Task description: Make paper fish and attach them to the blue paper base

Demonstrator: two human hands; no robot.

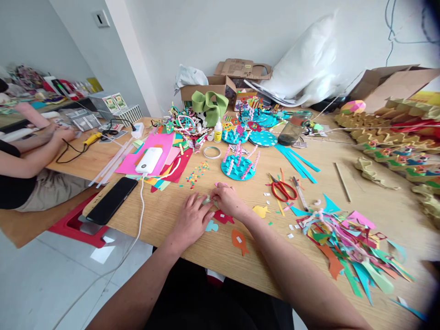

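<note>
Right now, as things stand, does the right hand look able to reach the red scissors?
Probably yes. The scissors lie on the table to the right of the right hand, and mainly small white paper bits seem to lie between. The hand looks busy with a pale green paper, though.

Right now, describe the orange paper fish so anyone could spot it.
On the wooden table, near the front edge, find the right forearm. Just left of it lies the orange fish, a white square on its body. Unlike the red fish, yellow fish and pale-blue cutout, it's orange and nearest the edge.
</note>
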